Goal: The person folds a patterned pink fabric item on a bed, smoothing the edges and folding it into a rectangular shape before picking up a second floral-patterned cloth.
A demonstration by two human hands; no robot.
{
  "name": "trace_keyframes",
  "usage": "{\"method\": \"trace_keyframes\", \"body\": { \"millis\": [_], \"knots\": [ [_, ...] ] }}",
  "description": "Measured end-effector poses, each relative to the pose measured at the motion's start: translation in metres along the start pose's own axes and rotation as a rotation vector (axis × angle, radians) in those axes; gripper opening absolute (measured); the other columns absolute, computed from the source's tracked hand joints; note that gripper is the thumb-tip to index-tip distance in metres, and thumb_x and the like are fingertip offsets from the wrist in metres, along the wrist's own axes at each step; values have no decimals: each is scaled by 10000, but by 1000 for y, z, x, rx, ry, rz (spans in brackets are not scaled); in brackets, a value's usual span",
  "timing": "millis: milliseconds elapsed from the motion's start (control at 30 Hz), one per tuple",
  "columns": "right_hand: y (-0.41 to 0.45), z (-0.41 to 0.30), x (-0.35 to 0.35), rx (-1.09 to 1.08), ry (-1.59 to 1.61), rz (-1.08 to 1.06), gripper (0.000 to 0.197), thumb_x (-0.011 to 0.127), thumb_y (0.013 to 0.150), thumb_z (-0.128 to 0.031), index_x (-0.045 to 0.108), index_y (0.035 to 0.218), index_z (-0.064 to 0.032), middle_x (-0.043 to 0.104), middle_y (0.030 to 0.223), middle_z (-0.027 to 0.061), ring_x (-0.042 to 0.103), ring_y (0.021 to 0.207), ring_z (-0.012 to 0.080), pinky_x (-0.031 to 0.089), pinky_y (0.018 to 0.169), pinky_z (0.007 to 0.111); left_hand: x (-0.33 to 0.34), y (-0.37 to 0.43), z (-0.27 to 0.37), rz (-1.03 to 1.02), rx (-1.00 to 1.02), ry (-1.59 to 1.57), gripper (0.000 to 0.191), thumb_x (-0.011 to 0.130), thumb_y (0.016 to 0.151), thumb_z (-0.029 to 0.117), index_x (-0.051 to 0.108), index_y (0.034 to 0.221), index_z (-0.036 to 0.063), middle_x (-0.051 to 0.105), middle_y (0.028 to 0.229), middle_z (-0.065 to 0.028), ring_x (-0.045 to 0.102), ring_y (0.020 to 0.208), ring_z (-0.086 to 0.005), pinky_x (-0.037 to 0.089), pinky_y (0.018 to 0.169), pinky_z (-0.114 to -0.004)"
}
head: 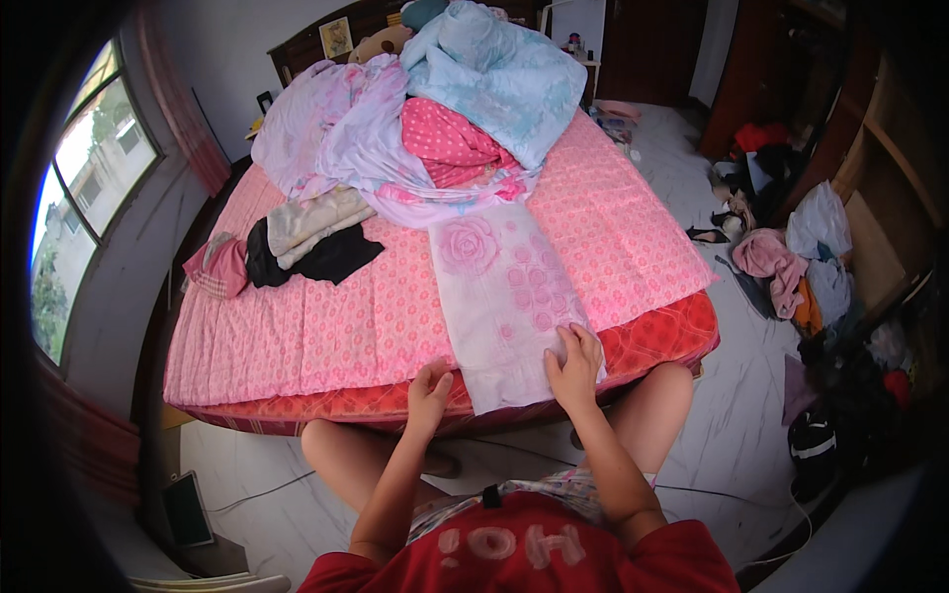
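Note:
A long white cloth with pink-purple rose prints lies lengthwise over the near side of the bed, its lower end reaching past the mattress edge. My right hand is at the cloth's right edge, palm down with fingers loosely bent; no grip on it is visible. Just left of the cloth is my left hand, fingers curved and apart, with nothing in it. Under the cloth is a pink flowered quilted pad on a red mattress.
A light blue quilt, a pale floral sheet and a pink dotted bundle are heaped at the far end. Folded clothes lie left. Piled clothes cover floor at right; a cable crosses the tiles.

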State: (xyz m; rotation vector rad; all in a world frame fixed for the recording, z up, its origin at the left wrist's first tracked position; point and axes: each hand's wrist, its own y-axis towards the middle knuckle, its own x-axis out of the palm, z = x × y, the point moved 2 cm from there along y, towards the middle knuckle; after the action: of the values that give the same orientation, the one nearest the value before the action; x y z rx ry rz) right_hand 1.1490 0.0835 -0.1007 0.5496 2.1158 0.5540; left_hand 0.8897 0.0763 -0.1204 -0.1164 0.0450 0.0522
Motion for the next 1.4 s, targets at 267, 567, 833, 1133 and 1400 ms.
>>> {"method": "trace_keyframes", "body": {
  "millis": [267,567,833,1133,1400],
  "knots": [
    [16,89,5,446,644,-3,581,726,736,-116,499,1245,48,620,1074,186,609,954,259,477,852,350,77,84,-16,-70,155,53,434,512,942,149,395,1313,-45,537,1223,-134,509,1110,-211,397,962,-329],
    [-31,54,-4,1121,1687,194,432,631,866,-212,502,1242,-44,577,1191,72,536,1108,221,439,949,364,91,55,-16,184,688,579,505,594,857,173,396,1249,-77,497,1180,-263,442,1090,-422,327,979,-480],
    [-20,17,14,1229,1415,71,484,705,808,-77,489,1239,-38,582,1149,85,575,1031,250,491,863,395,133,42,8,-123,423,-139,542,567,905,130,292,1338,-46,432,1289,-208,448,1178,-342,348,1008,-395],
    [-46,79,-114,1076,1507,132,511,637,854,-81,418,1302,32,559,1220,114,551,1110,261,464,942,401,98,86,24,-306,-114,-913,576,482,916,518,450,1302,92,527,1262,-95,519,1132,-252,421,966,-427],
    [-79,48,-130,966,1029,72,553,679,830,-105,425,1291,62,552,1214,159,547,1098,243,438,926,326,133,95,42,-224,-87,-685,359,517,927,143,465,1272,59,585,1180,-83,594,1037,-195,498,890,-324]
  ]
}}
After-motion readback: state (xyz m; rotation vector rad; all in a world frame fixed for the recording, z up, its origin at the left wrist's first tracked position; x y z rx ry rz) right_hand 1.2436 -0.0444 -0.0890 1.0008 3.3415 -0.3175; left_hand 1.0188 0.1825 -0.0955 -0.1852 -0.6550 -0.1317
